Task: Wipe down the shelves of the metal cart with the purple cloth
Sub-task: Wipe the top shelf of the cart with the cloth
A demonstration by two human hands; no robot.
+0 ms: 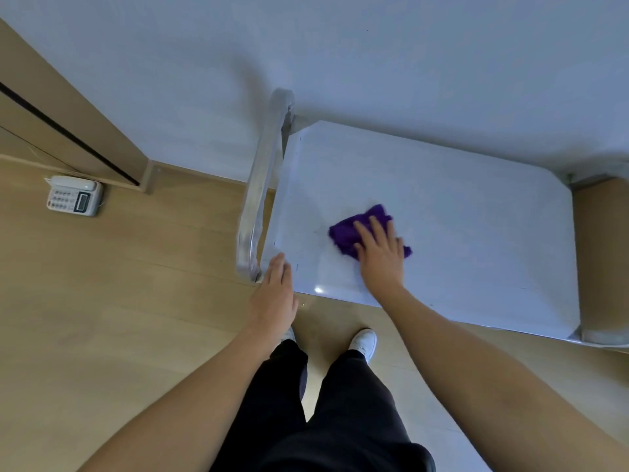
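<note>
the right hand [379, 255] lies flat, fingers straight, pressing the purple cloth [347, 233] onto the top shelf [476, 233] of the metal cart [262, 185], the cloth bunched toward 10 o'clock of the hand. the left hand [277, 291] is open, fingertips touching the shelf's near corner at 8 o'clock of the cloth. risk: the cart may roll or swing under the push, since nothing grips the handle. the bunched cloth may also skip patches. any lower shelves are hidden.
</note>
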